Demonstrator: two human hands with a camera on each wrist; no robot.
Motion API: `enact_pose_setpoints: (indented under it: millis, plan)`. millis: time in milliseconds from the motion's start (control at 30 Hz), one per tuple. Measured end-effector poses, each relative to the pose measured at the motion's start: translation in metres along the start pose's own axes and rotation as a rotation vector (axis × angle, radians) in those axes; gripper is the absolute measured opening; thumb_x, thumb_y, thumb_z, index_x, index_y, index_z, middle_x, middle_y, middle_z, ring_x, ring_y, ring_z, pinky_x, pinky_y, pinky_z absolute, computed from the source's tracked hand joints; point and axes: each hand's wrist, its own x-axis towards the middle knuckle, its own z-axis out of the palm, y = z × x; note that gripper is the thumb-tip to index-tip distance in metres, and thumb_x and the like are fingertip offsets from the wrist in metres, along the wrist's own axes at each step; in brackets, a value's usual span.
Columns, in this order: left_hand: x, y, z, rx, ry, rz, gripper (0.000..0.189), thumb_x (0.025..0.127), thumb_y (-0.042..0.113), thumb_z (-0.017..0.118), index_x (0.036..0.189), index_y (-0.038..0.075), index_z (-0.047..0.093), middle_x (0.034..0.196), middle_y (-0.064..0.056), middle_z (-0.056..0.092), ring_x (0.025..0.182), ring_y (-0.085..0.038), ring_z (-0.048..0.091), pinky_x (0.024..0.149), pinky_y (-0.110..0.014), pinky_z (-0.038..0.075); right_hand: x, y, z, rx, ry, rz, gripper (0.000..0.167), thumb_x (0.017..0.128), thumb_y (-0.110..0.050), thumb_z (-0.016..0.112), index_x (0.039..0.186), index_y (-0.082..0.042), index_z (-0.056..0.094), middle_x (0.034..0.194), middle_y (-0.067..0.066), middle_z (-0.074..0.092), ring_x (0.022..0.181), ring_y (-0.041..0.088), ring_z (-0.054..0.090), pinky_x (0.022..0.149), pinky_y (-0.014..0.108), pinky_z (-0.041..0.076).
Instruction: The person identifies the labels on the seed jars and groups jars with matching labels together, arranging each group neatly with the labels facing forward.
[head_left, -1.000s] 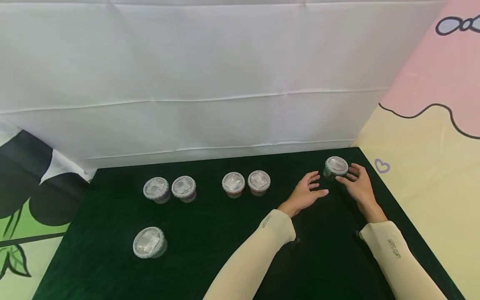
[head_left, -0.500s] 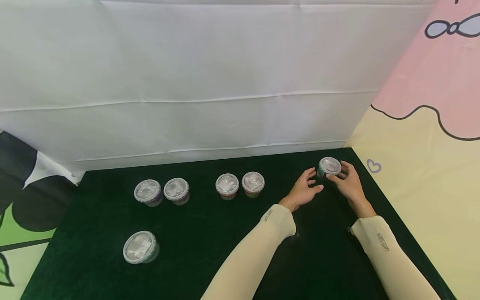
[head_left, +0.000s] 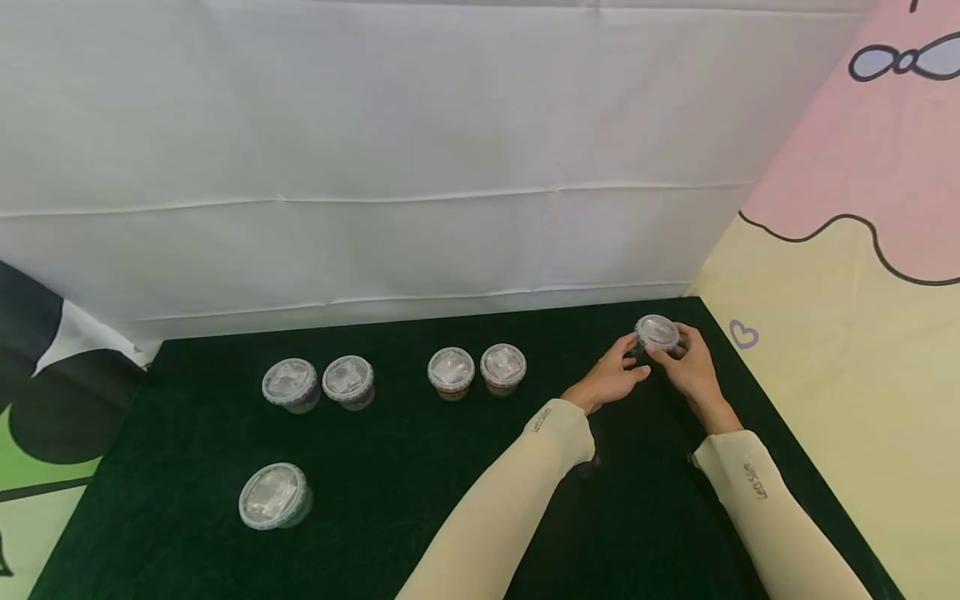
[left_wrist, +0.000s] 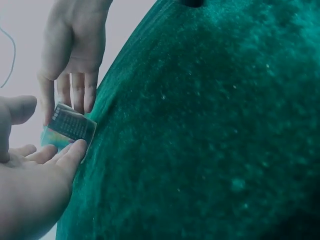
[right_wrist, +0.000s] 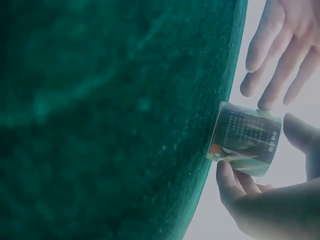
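Near the far right corner of the table stands a small round plastic tub [head_left: 657,332] with a clear lid; a dark printed label shows on its side in both wrist views. My right hand [head_left: 691,367] holds it from the right, thumb across the front and fingers round the far side. My left hand [head_left: 609,375] reaches in from the left with fingers extended, fingertips right at the tub's side and thumb held apart. In the right wrist view the tub [right_wrist: 245,137] sits between both hands; the left wrist view shows its label [left_wrist: 72,122] close to my left fingertips.
Two lidded tubs, one [head_left: 452,373] and another [head_left: 503,369], stand side by side mid-table. Farther left is a second pair, a tub [head_left: 291,385] and its neighbour [head_left: 348,382]. A larger-looking tub [head_left: 275,496] stands nearer the front. White cloth [head_left: 420,208] backs the dark green table [head_left: 360,533].
My hands have closed in on the tub from both sides, the right thumb and fingers settling on it and the left fingertips reaching its side. The head view has shifted slightly.
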Motion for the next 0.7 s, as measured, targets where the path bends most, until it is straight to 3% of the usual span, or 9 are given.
enact_pose_setpoints:
  millis: [333, 533, 700]
  plan:
    - [-0.014, -0.001, -0.009, -0.019, 0.138, 0.05, 0.056, 0.107, 0.021, 0.064, 0.159, 0.019, 0.043, 0.151, 0.002, 0.059, 0.141, -0.017, 0.054, 0.115, -0.038, 0.048, -0.016, -0.011, -0.003, 0.004, -0.041, -0.025, 0.075, 0.107, -0.023, 0.065, 0.163, 0.003, 0.022, 0.166, 0.034, 0.027, 0.148, 0.055, 0.035, 0.117, 0.067, 0.037]
    - [-0.026, 0.0, -0.012, -0.07, 0.211, 0.128, 0.048, 0.106, 0.018, 0.067, 0.151, 0.017, 0.052, 0.139, -0.002, 0.064, 0.133, -0.022, 0.062, 0.11, -0.027, 0.051, -0.033, -0.021, -0.008, 0.052, -0.114, -0.072, 0.076, 0.108, -0.023, 0.064, 0.164, 0.003, 0.02, 0.165, 0.035, 0.028, 0.149, 0.055, 0.035, 0.117, 0.068, 0.036]
    - [-0.039, -0.003, -0.019, -0.003, 0.251, 0.218, 0.046, 0.104, 0.015, 0.069, 0.147, 0.013, 0.053, 0.136, -0.006, 0.062, 0.127, -0.017, 0.061, 0.11, -0.025, 0.05, -0.05, -0.031, -0.007, 0.071, -0.201, -0.108, 0.076, 0.108, -0.022, 0.063, 0.165, 0.003, 0.019, 0.165, 0.035, 0.028, 0.15, 0.055, 0.032, 0.117, 0.071, 0.034]
